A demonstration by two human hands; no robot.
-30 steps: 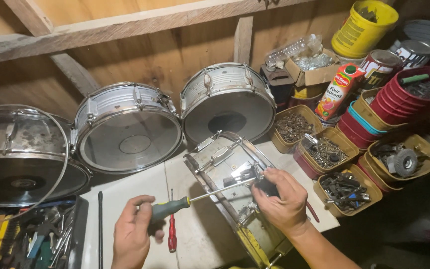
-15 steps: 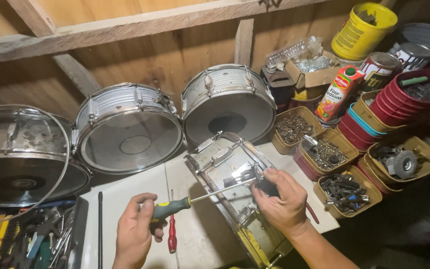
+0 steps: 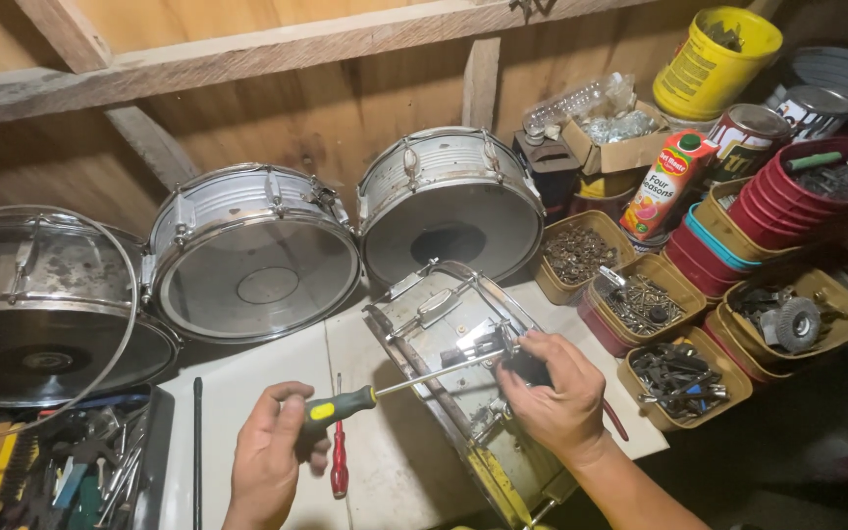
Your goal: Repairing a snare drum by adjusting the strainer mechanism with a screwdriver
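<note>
Screwdriver (image 3: pixel 375 393), green-and-yellow handle, long steel shaft, lying nearly level above white bench top (image 3: pixel 247 393), tip reaching lug hardware on rim of tilted drum shell (image 3: pixel 444 334).

Left to right:

Far left: clear-skinned drum (image 3: pixel 36 304) leaning against wooden wall. Below it, open tray of mixed hand tools (image 3: pixel 71 471) at bench edge.

Thin black rod (image 3: pixel 197 451) flat on bench just right of tray.

Grey snare drum (image 3: pixel 252 250) on edge against wall, head facing out.

Left hand (image 3: pixel 272 456) closed round screwdriver handle, fingers curled, thumb up top. Small red-handled screwdriver (image 3: pixel 339 461) flat on bench just beside that hand, untouched.

2nd grey snare drum (image 3: pixel 453 201) on edge behind tilted shell, dark patch on its head.

Tilted drum shell at centre, resting on bench, open side up toward camera, metal fittings visible inside.

Right hand (image 3: pixel 556 393) gripping shell rim near screwdriver tip, fingers pinched over a dark fitting; exact thing under fingertips hidden.

Right of shell: shallow tins of screws and small hardware (image 3: pixel 640 299), 1 with a wire wheel (image 3: pixel 795 324). Stack of red bowls (image 3: pixel 797 201) behind. Juice carton (image 3: pixel 667 186), yellow bucket (image 3: pixel 714 49) and cardboard box (image 3: pixel 615 147) against back wall.
</note>
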